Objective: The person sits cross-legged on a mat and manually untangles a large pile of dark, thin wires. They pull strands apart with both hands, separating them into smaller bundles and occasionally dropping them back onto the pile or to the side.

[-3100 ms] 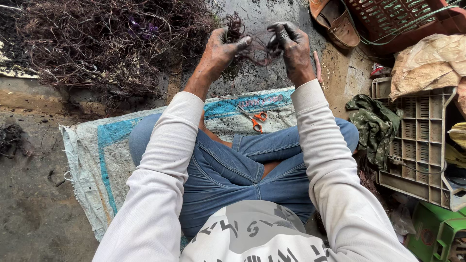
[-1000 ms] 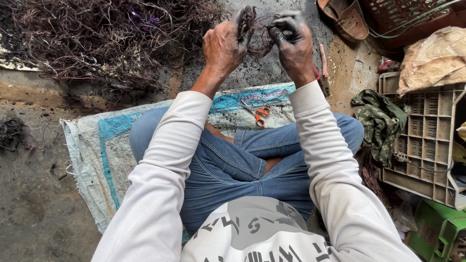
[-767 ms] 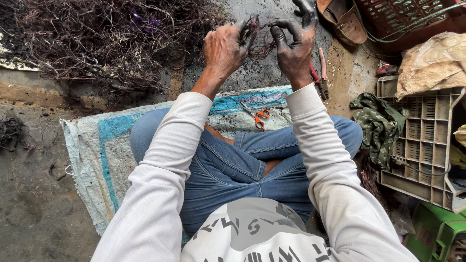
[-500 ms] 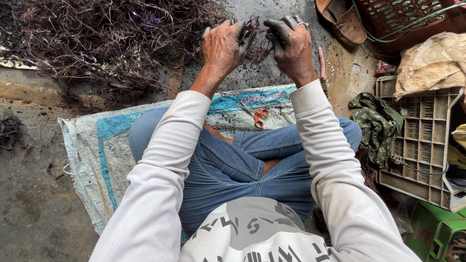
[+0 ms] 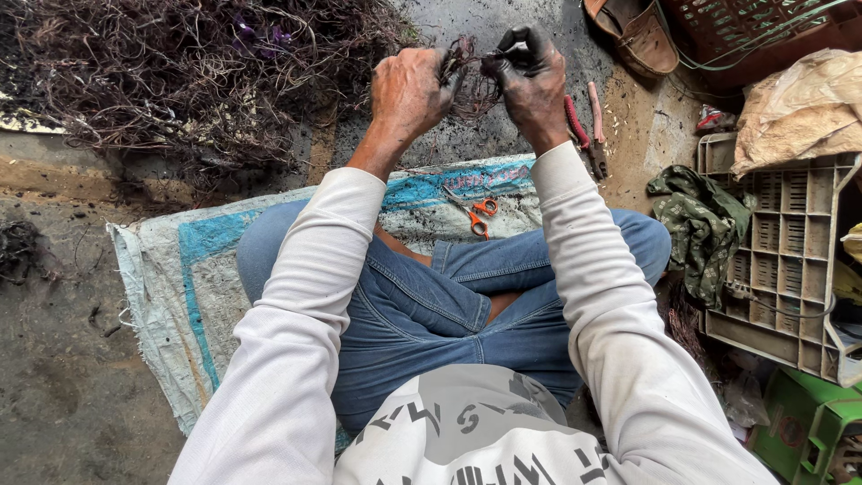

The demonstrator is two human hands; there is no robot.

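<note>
Here: two dirty hands, left hand [image 5: 409, 90] and right hand [image 5: 530, 81], each grip pinched shut on one small tangle of wire [image 5: 467, 76], dark, thin and curly, up above the knees. One pair of scissors [image 5: 474, 214], one sandal [image 5: 633, 36].

One view only, so I have nothing to cross-check for overlap. My head cam sits on the person's head, tilted steeply down and slightly forward. Close range: chest and crossed legs fill the bottom centre, both sleeves run up to the left hand [image 5: 409, 90] and right hand [image 5: 530, 81] near the top edge. Woven mat [image 5: 171, 287] lies under the legs, its far edge crossing mid-frame. Ground runs along the left side, grey crate [image 5: 781, 260] at the right edge.
</note>
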